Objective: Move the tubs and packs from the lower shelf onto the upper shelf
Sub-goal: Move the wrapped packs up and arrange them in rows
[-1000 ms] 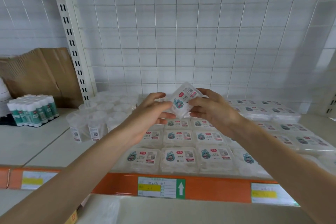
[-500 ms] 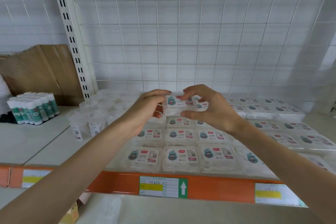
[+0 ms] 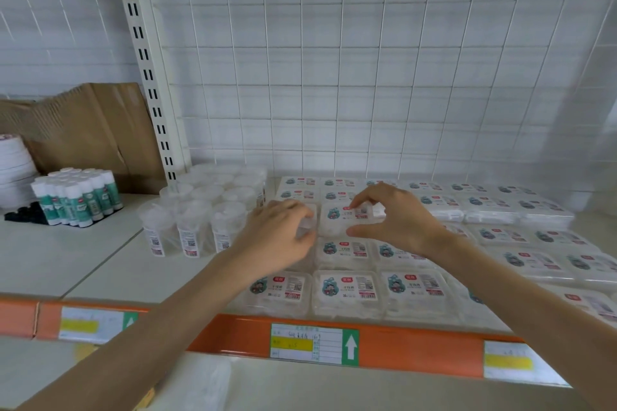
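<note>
Pack (image 3: 339, 222) flat, long axis left-right; right fingers (image 3: 363, 203) pinch it, left fingers (image 3: 304, 223) unclear.

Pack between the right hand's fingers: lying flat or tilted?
Flat, label up. The pack sits level with the neighbouring packs in its row, and the right hand pinches its near and far edges.

The pack (image 3: 345, 218) I hold is clear, glossy plastic; tubs (image 3: 193, 225) are frosted plastic; my shelf (image 3: 83, 260) looks matt, smooth; cardboard (image 3: 100, 130) dull, rough.
</note>
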